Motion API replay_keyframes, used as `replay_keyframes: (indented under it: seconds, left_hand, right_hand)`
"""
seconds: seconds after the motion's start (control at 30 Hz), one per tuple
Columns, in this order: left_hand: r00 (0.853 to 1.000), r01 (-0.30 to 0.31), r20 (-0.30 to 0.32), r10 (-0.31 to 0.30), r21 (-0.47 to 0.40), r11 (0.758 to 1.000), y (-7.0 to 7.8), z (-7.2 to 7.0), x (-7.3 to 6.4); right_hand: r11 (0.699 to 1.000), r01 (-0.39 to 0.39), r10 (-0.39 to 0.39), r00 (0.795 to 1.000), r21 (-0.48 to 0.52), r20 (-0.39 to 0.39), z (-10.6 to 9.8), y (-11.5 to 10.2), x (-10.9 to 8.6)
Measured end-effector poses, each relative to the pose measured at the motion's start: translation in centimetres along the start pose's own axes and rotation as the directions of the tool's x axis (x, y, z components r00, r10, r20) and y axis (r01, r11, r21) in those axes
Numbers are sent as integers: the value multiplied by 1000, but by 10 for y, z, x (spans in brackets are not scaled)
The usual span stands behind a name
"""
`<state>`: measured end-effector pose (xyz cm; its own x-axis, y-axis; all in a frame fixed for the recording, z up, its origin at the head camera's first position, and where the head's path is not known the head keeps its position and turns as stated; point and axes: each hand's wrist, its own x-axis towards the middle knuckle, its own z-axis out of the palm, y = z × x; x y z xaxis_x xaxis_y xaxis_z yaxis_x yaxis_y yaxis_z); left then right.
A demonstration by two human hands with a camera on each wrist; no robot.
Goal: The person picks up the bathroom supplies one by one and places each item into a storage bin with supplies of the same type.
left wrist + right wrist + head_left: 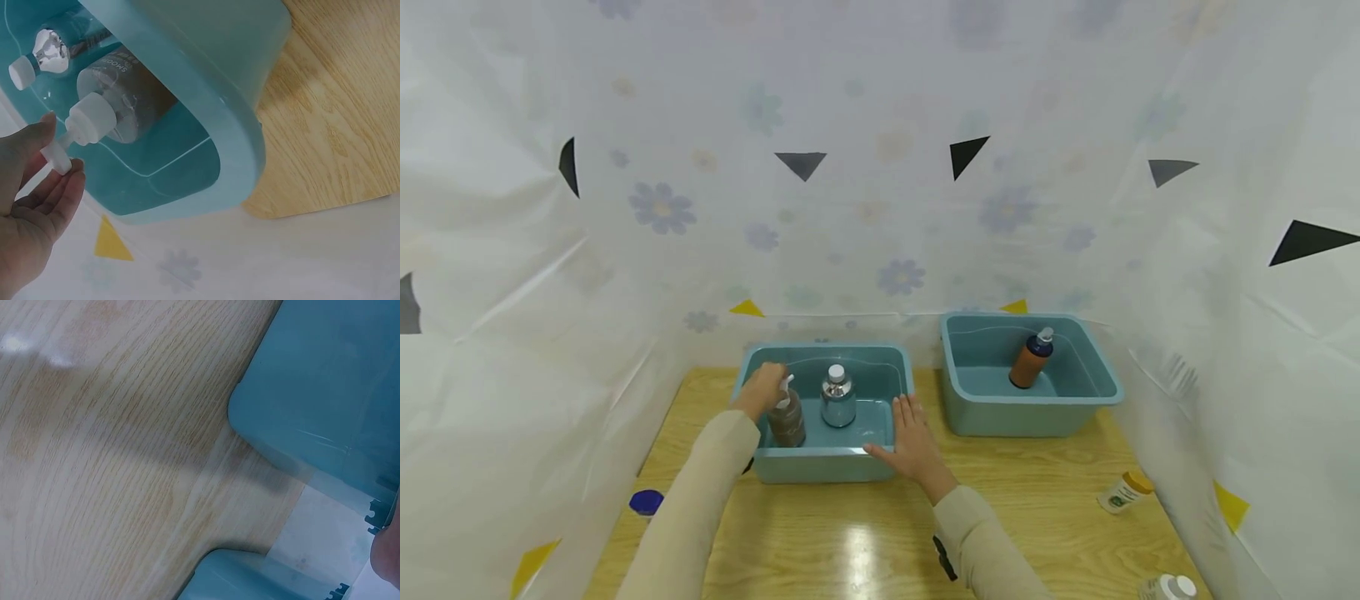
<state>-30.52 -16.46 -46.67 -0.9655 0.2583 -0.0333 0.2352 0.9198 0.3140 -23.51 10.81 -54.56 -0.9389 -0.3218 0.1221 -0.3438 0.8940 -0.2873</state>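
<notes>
My left hand point(764, 388) pinches the white pump head point(59, 153) of a brownish clear pump bottle point(787, 422), thumb on one side and fingers on the other. That bottle stands in the left blue-green bin point(827, 468). Beside it in the same bin is a clear bottle point(838, 402) with a white cap and a silvery shoulder. On the bin's right rim rests my right hand point(914, 442), its fingers straight and thumb spread along the front edge. Only a small part of the right hand point(387, 553) shows in the right wrist view.
A second blue-green bin point(1022, 417) stands to the right, holding a brown bottle point(1030, 363) with a dark top. On the wooden table point(820, 542) lie an orange-capped bottle point(1123, 492) and a white bottle point(1167, 588) at right, and a blue-capped item point(646, 502) at left.
</notes>
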Motion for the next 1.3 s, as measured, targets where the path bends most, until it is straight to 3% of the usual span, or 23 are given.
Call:
replay_keyframes:
  seconds: [0.3,0.63,0.8,1.1,1.3]
  left_hand:
    - [1000,6,23,-6,27,1000,5,-3,3]
    - [996,-85,-20,85,34,996,24,-14,2]
    - [992,-89,-97,84,-46,995,23,-15,-2]
    - [982,-60,-190,25,-180,982,11,-21,-23]
    - [945,-76,-328,6,-203,976,-3,-17,-36]
  right_hand:
    - [1000,5,-5,1000,6,6,2,2,2]
    - [1000,0,0,1000,23,3,-1,13,7]
    - [1000,-14,14,1000,7,-2,-1,14,8]
    - [1000,-19,19,1000,13,-10,-2,13,8]
    - [1000,-29,29,999,3,-15,-1,13,9]
